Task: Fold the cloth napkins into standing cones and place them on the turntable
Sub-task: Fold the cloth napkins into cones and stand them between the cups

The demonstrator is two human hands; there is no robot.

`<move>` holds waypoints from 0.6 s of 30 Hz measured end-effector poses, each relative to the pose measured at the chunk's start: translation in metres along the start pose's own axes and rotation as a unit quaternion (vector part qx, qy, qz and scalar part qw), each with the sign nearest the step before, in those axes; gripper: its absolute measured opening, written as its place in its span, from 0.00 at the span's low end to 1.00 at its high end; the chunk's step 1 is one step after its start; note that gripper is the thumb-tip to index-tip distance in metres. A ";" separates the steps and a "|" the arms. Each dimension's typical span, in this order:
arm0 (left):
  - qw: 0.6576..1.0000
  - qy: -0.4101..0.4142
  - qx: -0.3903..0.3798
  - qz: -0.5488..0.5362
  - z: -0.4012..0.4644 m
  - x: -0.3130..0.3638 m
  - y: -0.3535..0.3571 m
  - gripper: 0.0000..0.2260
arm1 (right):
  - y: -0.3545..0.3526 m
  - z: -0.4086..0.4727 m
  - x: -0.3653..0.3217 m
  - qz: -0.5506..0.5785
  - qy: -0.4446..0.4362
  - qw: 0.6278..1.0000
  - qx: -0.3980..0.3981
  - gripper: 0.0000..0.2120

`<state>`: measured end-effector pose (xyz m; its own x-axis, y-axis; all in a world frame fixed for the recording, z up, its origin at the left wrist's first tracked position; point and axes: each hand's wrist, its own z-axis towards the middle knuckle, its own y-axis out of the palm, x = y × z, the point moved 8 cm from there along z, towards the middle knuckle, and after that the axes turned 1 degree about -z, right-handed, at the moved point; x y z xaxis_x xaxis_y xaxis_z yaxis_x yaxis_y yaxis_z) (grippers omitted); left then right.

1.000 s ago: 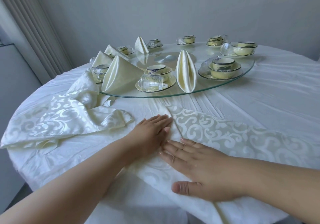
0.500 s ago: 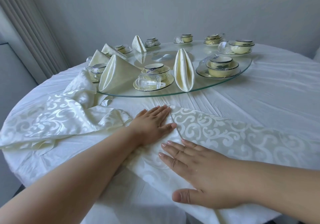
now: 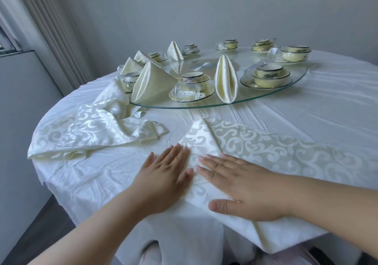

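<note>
A cream patterned napkin [image 3: 266,148] lies flat on the table in front of me, with its left corner folded over into a point [image 3: 199,139]. My left hand [image 3: 165,174] lies flat with straight fingers on the left edge of that fold. My right hand [image 3: 241,185] presses flat on the napkin's near part, thumb spread toward me. The glass turntable [image 3: 221,104] sits beyond, carrying several folded napkin cones, among them one [image 3: 150,84] leaning at its left and one [image 3: 226,80] standing near the front.
A loose heap of more patterned napkins [image 3: 92,135] lies on the table at the left. Bowl and saucer sets [image 3: 268,76] and wrapped cups [image 3: 190,92] ring the turntable. A curtain [image 3: 47,31] and wall stand at the left.
Both hands have slid back toward me along the fold, and the folded corner's point now shows uncovered beyond the fingers. The view has tilted slightly.
</note>
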<state>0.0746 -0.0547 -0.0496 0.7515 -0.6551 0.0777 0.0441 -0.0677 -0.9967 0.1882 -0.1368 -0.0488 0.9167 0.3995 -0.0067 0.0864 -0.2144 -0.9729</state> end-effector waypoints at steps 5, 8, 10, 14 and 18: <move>1.000 -0.006 -0.019 0.012 0.004 -0.010 0.001 0.51 | 0.005 -0.017 0.008 0.001 0.014 0.999 -0.029 0.37; 0.999 -0.010 -0.042 0.025 0.005 -0.007 0.001 0.51 | 0.009 -0.030 0.013 0.006 0.019 0.999 -0.033 0.36; 0.997 -0.015 -0.063 0.046 0.007 -0.003 -0.005 0.42 | 0.009 -0.033 0.013 0.007 0.025 0.999 -0.026 0.36; 0.996 0.014 0.021 -0.081 0.027 0.040 -0.039 0.20 | 0.008 -0.030 0.014 0.019 0.027 0.999 0.004 0.39; 0.972 0.023 0.060 -0.224 0.040 0.069 -0.033 0.13 | -0.005 -0.030 0.020 0.219 -0.003 0.971 0.101 0.37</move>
<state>0.1514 -0.0672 -0.0124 0.6089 -0.6131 0.5034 0.4385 -0.2686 -0.8576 0.2177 -0.1544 -0.0376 0.8460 0.3143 -0.4307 -0.3897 -0.1869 -0.9018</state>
